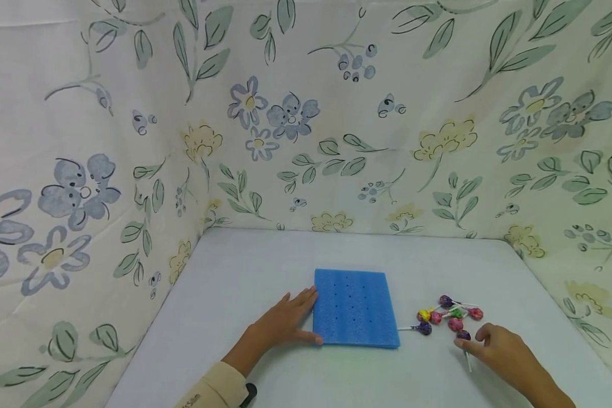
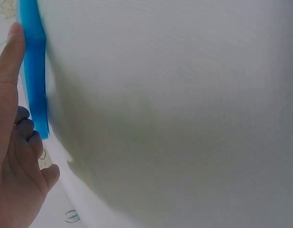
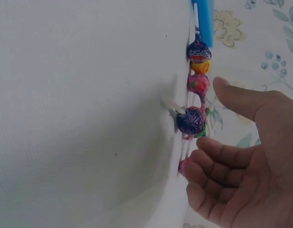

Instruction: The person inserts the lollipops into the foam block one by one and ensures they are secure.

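Floral cloth (image 1: pixel 296 113) printed with blue and yellow flowers hangs on three sides of a pale grey bench (image 1: pixel 245 266). Near the front edge of the bench lies a square blue foam pad (image 1: pixel 354 309), flat, with rows of small holes in its top face. The left hand (image 1: pixel 284 324) rests flat on the bench with its fingers straight, their tips touching the pad's left edge; the left wrist view shows the same contact along the foam's side. A beige sleeve (image 1: pixel 211 391) covers that forearm.

Just right of the pad sits a small heap of wrapped lollipops (image 1: pixel 449 316) in purple, pink, yellow and green, white sticks pointing various ways. The right hand (image 1: pixel 502 348) is at the near side of the heap, fingers loosely curled and thumb apart, fingertips beside a purple lollipop (image 1: pixel 463 335) whose stick runs toward the front edge. From the right wrist view the hand holds nothing; a gap shows between fingers and sweets.
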### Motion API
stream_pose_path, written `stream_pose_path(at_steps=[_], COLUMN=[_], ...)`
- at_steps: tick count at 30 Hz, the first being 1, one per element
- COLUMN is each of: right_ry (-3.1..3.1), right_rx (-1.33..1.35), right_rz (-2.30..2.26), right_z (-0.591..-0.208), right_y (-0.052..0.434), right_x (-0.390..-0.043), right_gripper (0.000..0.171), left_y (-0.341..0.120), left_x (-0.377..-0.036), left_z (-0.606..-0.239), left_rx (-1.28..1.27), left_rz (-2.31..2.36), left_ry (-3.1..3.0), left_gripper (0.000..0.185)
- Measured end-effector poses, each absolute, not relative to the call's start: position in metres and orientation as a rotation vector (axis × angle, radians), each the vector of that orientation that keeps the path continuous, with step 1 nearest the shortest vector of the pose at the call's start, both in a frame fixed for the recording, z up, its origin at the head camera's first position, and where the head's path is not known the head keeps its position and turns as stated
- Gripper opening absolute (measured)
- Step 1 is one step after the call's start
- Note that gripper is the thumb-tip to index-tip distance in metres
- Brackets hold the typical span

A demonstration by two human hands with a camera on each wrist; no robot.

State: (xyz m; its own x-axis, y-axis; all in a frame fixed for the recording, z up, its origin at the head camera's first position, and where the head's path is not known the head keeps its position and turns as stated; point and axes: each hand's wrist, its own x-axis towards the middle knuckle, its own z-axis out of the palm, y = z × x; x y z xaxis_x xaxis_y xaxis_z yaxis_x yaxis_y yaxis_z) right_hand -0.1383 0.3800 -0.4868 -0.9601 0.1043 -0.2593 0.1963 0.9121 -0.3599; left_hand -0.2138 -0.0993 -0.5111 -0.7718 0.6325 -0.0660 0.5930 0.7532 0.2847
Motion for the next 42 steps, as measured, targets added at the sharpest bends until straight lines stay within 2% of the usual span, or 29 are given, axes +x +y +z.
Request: stream_pose_path(at_steps=[17,22,29,42], right_ry=[2.76,2.782,2.773,2.614], right_rx=[0.225,0.226,0.269,0.414], right_rz=[-0.619,-0.636,-0.727,-0.976], right_z=[-0.503,-0.505,-0.508,-0.508], right_y=[0.381,0.382,0.384,0.392], right_x=[-0.137,-0.137,-0.137,-0.138], right_gripper=[0.036,0.036,0.026,0.04], left_y=[-0.097,-0.098,-0.098,-0.099], left_x=[-0.215,-0.215,-0.213,-0.213], left_z=[-0.513,-0.513,-0.51,-0.51], left_rx=[0.971,0.943,0.921,0.899], left_rz=[0.393,0.433,0.489,0.52], left_ry=[2.769,2.751,2.732,2.71], left_gripper=[0.112,0.112,0.112,0.112])
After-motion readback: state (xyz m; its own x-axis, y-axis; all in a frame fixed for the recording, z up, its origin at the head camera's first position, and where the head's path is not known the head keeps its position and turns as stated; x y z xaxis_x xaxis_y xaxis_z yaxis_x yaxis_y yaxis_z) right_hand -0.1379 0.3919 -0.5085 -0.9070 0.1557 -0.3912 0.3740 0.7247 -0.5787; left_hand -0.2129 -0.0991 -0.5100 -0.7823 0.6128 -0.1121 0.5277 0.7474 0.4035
